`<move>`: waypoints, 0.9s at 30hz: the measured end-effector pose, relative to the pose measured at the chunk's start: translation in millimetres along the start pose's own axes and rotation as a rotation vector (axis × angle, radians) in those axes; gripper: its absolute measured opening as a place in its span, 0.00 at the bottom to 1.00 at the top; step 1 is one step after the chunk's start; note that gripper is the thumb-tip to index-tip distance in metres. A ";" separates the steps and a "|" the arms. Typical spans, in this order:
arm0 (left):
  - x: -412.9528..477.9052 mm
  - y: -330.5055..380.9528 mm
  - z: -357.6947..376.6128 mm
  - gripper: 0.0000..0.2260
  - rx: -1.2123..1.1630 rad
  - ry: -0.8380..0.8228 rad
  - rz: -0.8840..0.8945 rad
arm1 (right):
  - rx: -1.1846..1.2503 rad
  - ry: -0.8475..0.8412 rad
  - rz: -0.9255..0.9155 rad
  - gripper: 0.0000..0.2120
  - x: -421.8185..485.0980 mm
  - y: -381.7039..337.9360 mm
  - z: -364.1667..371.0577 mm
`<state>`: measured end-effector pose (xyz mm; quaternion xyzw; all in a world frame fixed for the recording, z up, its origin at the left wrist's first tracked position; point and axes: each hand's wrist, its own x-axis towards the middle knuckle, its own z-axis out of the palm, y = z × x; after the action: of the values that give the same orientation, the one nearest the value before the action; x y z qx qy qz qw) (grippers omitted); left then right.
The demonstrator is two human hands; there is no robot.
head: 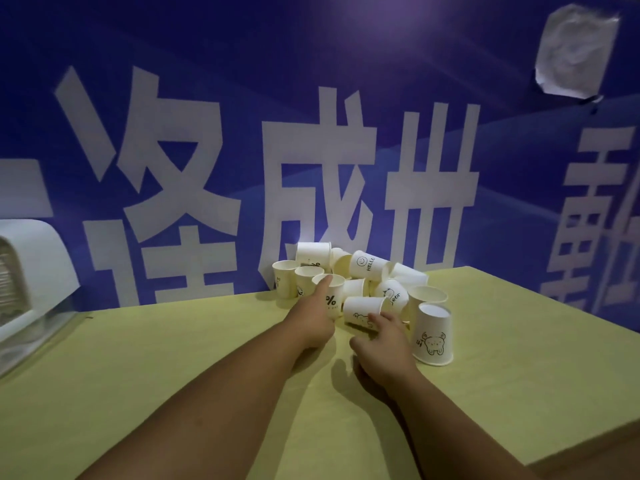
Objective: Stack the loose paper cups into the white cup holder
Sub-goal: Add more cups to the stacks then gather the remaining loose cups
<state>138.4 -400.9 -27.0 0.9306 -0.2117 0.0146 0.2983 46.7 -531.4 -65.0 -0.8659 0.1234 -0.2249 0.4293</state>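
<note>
A pile of white paper cups (367, 268) lies at the back of the yellow-green table (173, 375), some upright, some tipped over. My left hand (313, 320) wraps an upright cup with a "%" print (334, 297), thumb at its rim. My right hand (384, 337) has its fingers spread, the fingertips touching a cup lying on its side (362, 306). An upside-down cup with an animal drawing (433, 336) stands just right of that hand. A white rounded unit (31, 268) at the left edge looks like the cup holder, partly cut off.
A blue banner with large white characters (311, 150) stands right behind the cups. A crumpled sheet of paper (575, 50) is stuck on it at the top right. The table's right edge (585, 441) drops off near my right forearm.
</note>
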 end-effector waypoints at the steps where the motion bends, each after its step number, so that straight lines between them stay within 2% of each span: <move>1: 5.4 2.1 0.6 0.41 0.034 0.001 0.003 | 0.006 0.001 -0.002 0.31 -0.3 -1.0 1.1; 7: 2.2 5.2 -3.3 0.11 0.159 0.030 -0.023 | 0.026 -0.005 -0.041 0.31 -9.2 -9.2 1.0; 11: -27.2 -7.7 -19.7 0.02 0.167 0.138 -0.017 | -0.022 0.022 -0.091 0.26 -23.1 -17.0 0.8; 14: -56.0 -23.9 -46.3 0.04 0.171 0.242 -0.038 | -0.096 0.061 -0.124 0.17 -29.5 -25.3 1.3; 17: -86.4 -42.5 -79.4 0.07 0.212 0.288 -0.055 | -0.031 0.117 -0.129 0.07 -35.3 -50.4 8.1; 20: -112.4 -64.6 -113.5 0.08 0.229 0.363 -0.089 | 0.027 0.093 -0.166 0.06 -42.9 -83.3 26.4; 23: -136.6 -92.0 -145.3 0.07 0.221 0.420 -0.122 | 0.121 0.026 -0.179 0.12 -51.5 -114.8 52.1; 27: -168.1 -131.4 -184.1 0.08 0.221 0.521 -0.144 | 0.162 -0.044 -0.225 0.06 -58.5 -150.5 92.5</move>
<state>56.6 -136.6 26.3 0.9350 -0.0585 0.2547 0.2397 44.9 -353.6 -10.3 -0.8416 -0.0023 -0.2619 0.4724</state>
